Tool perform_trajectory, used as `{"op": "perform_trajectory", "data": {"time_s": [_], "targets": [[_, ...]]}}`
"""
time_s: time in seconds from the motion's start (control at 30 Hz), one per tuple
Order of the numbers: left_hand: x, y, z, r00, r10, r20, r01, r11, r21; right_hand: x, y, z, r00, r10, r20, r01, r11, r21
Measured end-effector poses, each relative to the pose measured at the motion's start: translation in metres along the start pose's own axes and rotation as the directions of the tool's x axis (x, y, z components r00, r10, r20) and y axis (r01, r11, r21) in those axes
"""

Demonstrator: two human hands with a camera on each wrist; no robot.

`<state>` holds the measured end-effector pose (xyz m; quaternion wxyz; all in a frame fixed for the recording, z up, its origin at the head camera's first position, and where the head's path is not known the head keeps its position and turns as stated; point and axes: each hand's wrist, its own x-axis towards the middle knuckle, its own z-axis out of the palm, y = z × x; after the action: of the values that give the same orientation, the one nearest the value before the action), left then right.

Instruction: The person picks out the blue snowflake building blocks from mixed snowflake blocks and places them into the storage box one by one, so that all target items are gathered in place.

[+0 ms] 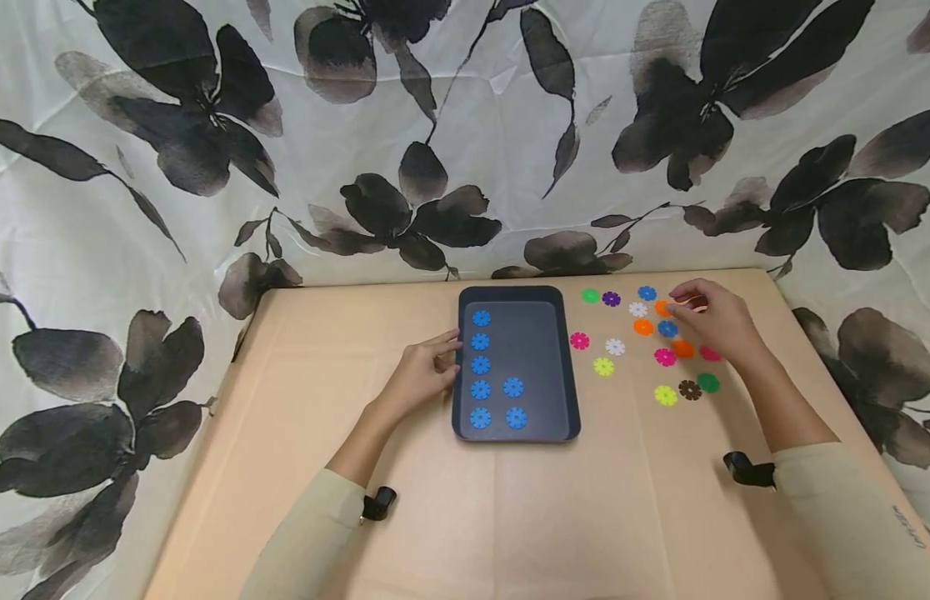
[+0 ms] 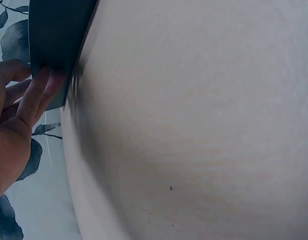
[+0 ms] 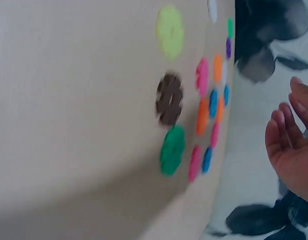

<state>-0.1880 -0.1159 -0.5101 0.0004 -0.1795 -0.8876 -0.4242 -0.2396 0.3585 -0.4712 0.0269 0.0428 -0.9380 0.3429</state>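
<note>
A dark grey tray [image 1: 540, 367] lies on the table, holding blue notched discs [image 1: 480, 365] in one column at its left, with two more beside the lower ones. My left hand [image 1: 422, 372] is at the tray's left edge; in the left wrist view its fingers [image 2: 37, 92] touch the outer side wall. Over the loose coloured discs at the right hovers my right hand [image 1: 712, 321], its fingers loosely bent. Nearest its fingertips is an orange disc [image 1: 663, 308]. Seen from the right wrist, the right hand [image 3: 294, 142] is raised off the table with nothing visible in it.
Scattered right of the tray are loose discs, including a brown disc [image 1: 690, 390], a dark green disc [image 1: 708, 382], a purple disc [image 1: 611, 298] and a white disc [image 1: 615, 347]. A floral cloth [image 1: 510, 150] hangs behind the light brown table [image 1: 322, 350].
</note>
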Motion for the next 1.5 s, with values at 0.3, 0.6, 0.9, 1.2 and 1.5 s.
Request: {"op": "perform_trajectory", "data": {"time_s": [0.3,0.6,0.9,1.2,1.5], "targets": [[0.005,0.001,-0.002,1.0,-0.023,0.006,0.023,1.0,0.002,0.01,0.045,-0.009,0.987,0.163,-0.008,-0.163,0.986,-0.047],[0.006,0.003,-0.003,0.999,-0.035,0.008,0.035,0.999,-0.013,0.011,0.068,-0.01,0.941,0.337,0.018,-0.336,0.94,-0.064],[0.007,0.002,-0.005,0.999,-0.033,0.013,0.034,0.999,-0.039,0.014,0.076,-0.003,0.952,0.305,0.041,-0.3,0.949,-0.1],[0.008,0.001,-0.003,0.999,-0.039,0.012,0.039,0.998,-0.047,0.02,0.073,-0.004,0.943,0.328,0.063,-0.321,0.942,-0.094],[0.008,-0.002,0.0,0.999,-0.051,0.011,0.051,0.998,-0.046,0.023,0.069,-0.008,0.956,0.286,0.059,-0.28,0.955,-0.099]]}}
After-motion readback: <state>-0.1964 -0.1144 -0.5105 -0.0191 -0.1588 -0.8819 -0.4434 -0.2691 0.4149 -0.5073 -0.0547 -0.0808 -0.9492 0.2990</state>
